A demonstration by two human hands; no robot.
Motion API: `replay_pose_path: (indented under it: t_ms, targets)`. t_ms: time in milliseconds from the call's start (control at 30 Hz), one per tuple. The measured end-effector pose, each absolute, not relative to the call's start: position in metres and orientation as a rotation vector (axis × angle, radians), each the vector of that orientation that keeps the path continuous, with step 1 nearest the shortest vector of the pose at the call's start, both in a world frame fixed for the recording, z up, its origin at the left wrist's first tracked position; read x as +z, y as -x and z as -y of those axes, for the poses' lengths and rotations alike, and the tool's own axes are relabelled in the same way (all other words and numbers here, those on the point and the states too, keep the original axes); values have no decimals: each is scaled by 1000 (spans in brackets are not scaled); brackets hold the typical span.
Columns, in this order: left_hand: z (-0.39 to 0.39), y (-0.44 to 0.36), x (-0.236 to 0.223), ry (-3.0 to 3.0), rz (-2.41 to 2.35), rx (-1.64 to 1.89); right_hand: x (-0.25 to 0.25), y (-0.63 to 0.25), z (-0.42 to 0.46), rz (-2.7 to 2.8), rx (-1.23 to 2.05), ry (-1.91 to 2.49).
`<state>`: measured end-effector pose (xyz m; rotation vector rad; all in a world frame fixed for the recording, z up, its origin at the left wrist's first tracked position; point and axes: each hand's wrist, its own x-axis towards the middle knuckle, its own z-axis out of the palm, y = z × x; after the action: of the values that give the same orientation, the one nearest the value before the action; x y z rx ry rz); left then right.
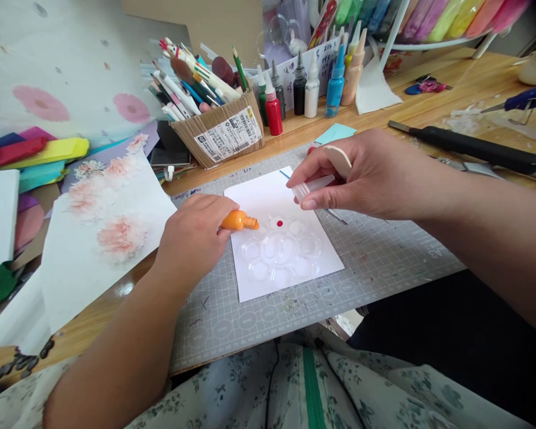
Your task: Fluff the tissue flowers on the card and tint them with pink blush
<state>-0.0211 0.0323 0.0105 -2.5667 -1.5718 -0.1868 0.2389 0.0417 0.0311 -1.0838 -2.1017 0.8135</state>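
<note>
My left hand (195, 235) is closed around an orange paint bottle (234, 220), tipped on its side. Its uncapped threaded neck points right, over the edge of a clear plastic palette (270, 247) with round wells. One far well holds a drop of red paint (280, 223). That palette lies on a white sheet of paper (245, 289). Above its far right side, my right hand (339, 179) pinches a translucent nozzle cap (310, 187) between thumb and fingers. A flat beige piece with a rounded end (338, 158) also shows at the right fingers; its other end is hidden.
A grey cutting mat (214, 333) lies under the paper. Behind stand a cardboard box of pens and brushes (226, 134) and several paint bottles, including a red one (273, 110). Flower-printed paper (93, 256) lies left; a black-handled tool (469, 146) lies right.
</note>
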Motion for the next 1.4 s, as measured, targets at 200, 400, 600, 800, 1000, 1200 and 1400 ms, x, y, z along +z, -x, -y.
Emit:
replay_pose_path:
  t_ms: [200,400,600,800,1000,1200,1400]
  targets:
    - [-32,22,11,2579,1561,-228,31,-239,-42,2096,835,1088]
    - [-31,22,12,2545,1602,-219,31,-239,-42,2097,832,1090]
    - [-32,21,11,2527,1614,-219,32,-238,-41,2096,822,1095]
    - [-32,21,12,2512,1628,-177,32,-238,-40,2096,806,1095]
    - [-31,20,14,2471,1670,-166,31,-239,-41,2096,821,1089]
    - [-31,20,13,2474,1714,-160,30,-239,-41,2096,818,1084]
    - [-31,20,14,2458,1727,-162,31,-239,-41,2092,821,1094]
